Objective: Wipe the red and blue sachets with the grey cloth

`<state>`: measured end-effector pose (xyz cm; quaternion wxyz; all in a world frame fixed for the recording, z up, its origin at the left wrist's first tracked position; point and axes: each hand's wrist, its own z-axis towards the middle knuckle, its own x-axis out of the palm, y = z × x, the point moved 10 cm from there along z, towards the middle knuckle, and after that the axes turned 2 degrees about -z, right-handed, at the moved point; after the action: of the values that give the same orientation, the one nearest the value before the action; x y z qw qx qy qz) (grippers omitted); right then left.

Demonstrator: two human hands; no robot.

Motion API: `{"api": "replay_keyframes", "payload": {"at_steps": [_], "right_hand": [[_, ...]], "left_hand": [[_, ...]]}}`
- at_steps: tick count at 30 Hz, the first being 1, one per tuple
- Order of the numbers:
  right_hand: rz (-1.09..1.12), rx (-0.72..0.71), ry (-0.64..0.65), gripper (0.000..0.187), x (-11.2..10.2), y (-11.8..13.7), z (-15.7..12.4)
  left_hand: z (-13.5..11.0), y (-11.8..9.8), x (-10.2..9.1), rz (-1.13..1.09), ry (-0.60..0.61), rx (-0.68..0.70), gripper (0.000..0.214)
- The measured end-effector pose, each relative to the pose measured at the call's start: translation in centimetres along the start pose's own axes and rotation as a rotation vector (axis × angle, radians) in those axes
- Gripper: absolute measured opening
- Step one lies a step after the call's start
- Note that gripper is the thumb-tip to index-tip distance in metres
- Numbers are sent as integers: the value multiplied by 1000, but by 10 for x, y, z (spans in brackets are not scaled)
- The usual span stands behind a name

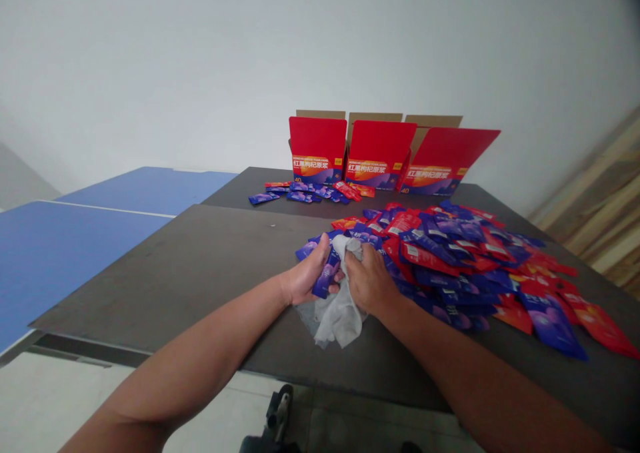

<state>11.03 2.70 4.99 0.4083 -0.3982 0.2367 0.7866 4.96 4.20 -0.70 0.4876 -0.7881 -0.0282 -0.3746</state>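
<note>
My left hand (307, 273) grips a purple sachet (326, 276) near its lower end, with the top of a crumpled grey cloth (340, 316) pressed against it. My right hand (367, 280) is closed over the upper part of that cloth, right next to the sachet. Both hands sit at the near left edge of a large loose heap of red and purple sachets (450, 266). The cloth hangs down onto the dark tabletop (200, 280), where a damp-looking patch shows beneath it.
Three open red cartons (377, 153) with raised flaps stand at the table's far end, with a smaller scatter of sachets (305, 192) before them. Blue table-tennis tables (65, 253) lie to the left, wooden boards (590, 220) lean at the right, and a white wall rises behind.
</note>
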Motion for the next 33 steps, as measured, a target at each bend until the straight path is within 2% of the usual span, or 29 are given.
{"api": "replay_keyframes", "payload": {"at_steps": [8,10,12,14,15,19,23,26,30,33], "right_hand": [[-76,116,-23,39,2,-16,1],[-85,143,-11,41,4,-20,1],[-74,174,7,44,7,-25,0],[-58,198,23,47,9,-28,0],[-53,202,26,48,9,-29,0],[-35,150,7,50,4,-24,1],[30,40,32,43,3,-11,0],[98,-62,94,37,8,1,-2],[133,-108,131,33,10,8,-4],[140,-121,141,32,10,11,-4]], "left_hand": [[-2,11,-2,80,36,-118,70],[-4,11,0,48,82,-141,65],[-8,10,6,9,152,-151,49],[-12,4,11,-26,217,-139,29],[-14,1,13,-42,240,-128,26],[-15,-27,7,-118,225,-3,33],[-12,-63,-17,-137,116,193,29],[-8,-87,-42,-18,-26,360,35],[-13,-116,-85,441,-427,586,54],[-16,-126,-97,906,-612,639,69]]}}
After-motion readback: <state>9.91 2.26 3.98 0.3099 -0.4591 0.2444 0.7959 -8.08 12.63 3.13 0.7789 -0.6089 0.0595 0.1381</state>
